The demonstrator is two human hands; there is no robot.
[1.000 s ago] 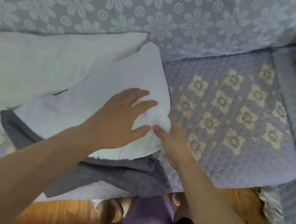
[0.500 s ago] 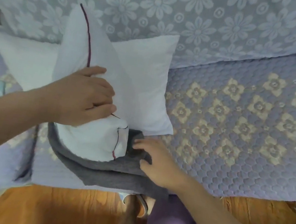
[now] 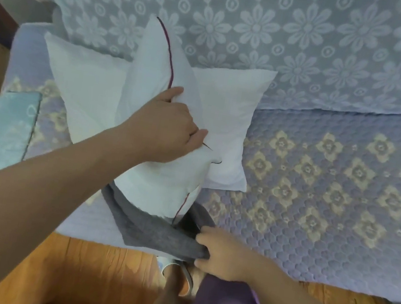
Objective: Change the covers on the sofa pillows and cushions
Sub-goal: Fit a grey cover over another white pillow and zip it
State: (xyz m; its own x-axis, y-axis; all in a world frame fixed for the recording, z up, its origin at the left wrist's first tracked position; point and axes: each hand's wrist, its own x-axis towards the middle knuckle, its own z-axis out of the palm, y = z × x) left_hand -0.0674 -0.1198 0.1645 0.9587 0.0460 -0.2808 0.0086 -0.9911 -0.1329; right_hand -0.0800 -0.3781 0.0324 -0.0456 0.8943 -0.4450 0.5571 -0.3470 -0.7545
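While both hands work at the lower centre of the frame, the parts read as follows:
Left hand point(image 3: 169, 128): fingers curled tight round the white pillow insert with a dark red seam line point(image 3: 154, 171), gripping its upper fold at frame centre
Right hand point(image 3: 222, 256): fingers and thumb pinching the open edge of the grey felt-like pillow cover point(image 3: 155, 231), low and right of centre
Pillow insert: standing tilted, its lower end inside the mouth of the grey cover, its top corner pointing to the upper centre
Second plain white square pillow point(image 3: 228, 119): lying flat behind the insert, touching it
Lavender quilted sofa seat with beige flower motifs point(image 3: 332, 188): right half of frame, bearing both pillows
Pale blue floral cloth point(image 3: 8, 132): left edge
Orange wooden floor point(image 3: 85, 278): bottom
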